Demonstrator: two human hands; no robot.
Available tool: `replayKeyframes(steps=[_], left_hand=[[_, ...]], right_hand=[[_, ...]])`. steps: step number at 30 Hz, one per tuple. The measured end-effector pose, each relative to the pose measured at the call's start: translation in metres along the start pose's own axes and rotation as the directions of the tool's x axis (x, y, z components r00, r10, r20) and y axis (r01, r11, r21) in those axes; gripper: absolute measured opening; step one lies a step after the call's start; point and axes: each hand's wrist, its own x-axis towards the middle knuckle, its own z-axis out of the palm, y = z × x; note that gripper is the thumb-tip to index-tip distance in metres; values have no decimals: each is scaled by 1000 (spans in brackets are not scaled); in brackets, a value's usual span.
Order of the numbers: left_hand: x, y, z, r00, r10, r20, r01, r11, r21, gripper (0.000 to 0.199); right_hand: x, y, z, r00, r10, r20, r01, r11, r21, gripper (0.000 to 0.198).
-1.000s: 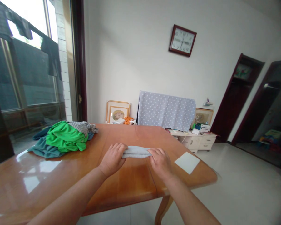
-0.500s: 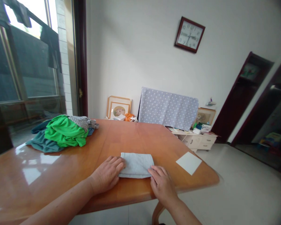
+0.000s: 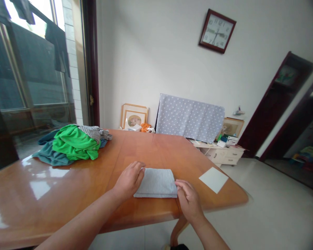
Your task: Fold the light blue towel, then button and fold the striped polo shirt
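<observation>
A folded light grey cloth [image 3: 156,184] lies flat on the wooden table [image 3: 135,147], close to its near edge. It forms a neat rectangle, with a fold line along the near side. At its upper left corner is my left hand [image 3: 129,178], fingers bent and thumb close to them on the cloth's edge. My right hand [image 3: 189,199] is at the right edge, its fingertips and thumb drawn together on the side of the cloth.
To the left is a heap of clothes: a bright green garment [image 3: 74,142], a teal one [image 3: 50,154] and a striped one [image 3: 90,132]. A white square sheet [image 3: 214,179] lies near the table's right corner. Beyond stands a low white cabinet [image 3: 221,155].
My left hand has shifted from the cloth's left side up to its far left corner. My right hand has moved slightly outward along the right edge. The view has tilted a little.
</observation>
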Motion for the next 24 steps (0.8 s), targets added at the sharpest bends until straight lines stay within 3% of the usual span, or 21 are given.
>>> replayKeyframes(steps=[4,11,24], left_hand=[[19,11,24,997,36,71,-43,995,95,46],[15,2,56,952,128,279,-207,938,278,61],[6,0,59,944,148,295,-237,927,292,66]], right_hand=[[4,11,2,984,168,-61,-162,982,96,35],[-2,16,3,956,284,-69,-269,948,170,41],[14,16,6,902,427,-67,-395,877,274,44]])
